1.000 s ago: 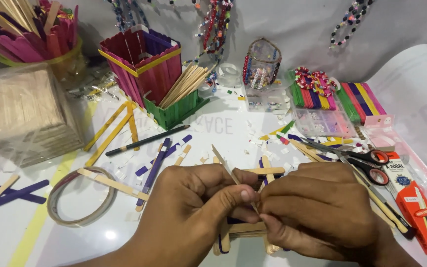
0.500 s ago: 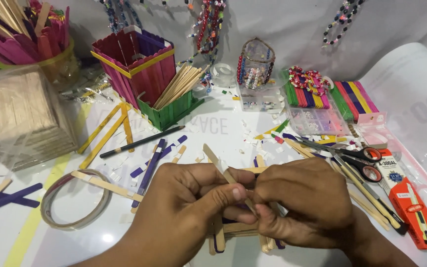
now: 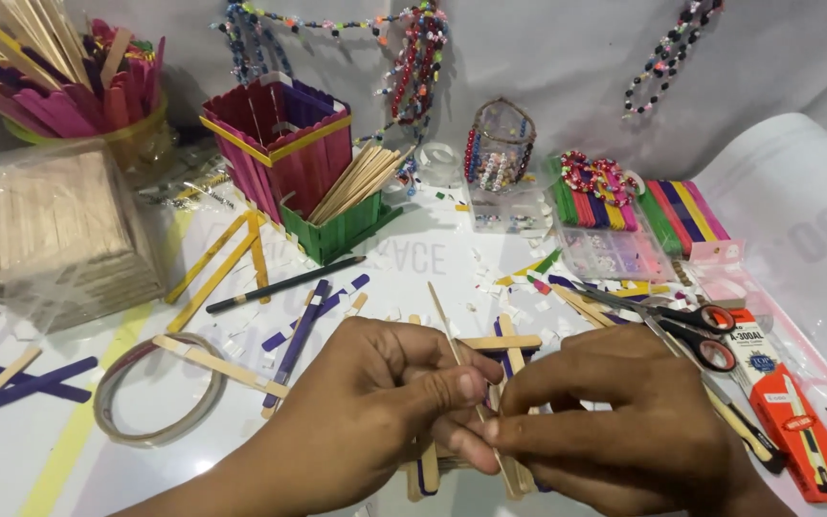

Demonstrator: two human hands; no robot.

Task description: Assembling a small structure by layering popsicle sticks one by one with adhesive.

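Head view shows my left hand [image 3: 375, 402] and my right hand [image 3: 614, 421] meeting low over the white bench [image 3: 413, 258], both pinching a thin plain wooden stick [image 3: 444, 321] that slants up and away between my fingertips. Beneath them lies a flat frame of craft sticks [image 3: 500, 342], partly hidden by my hands, with scissors [image 3: 691, 330] just to the right, a tape ring [image 3: 155, 393] to the left, and a green stick box [image 3: 337, 225] farther back.
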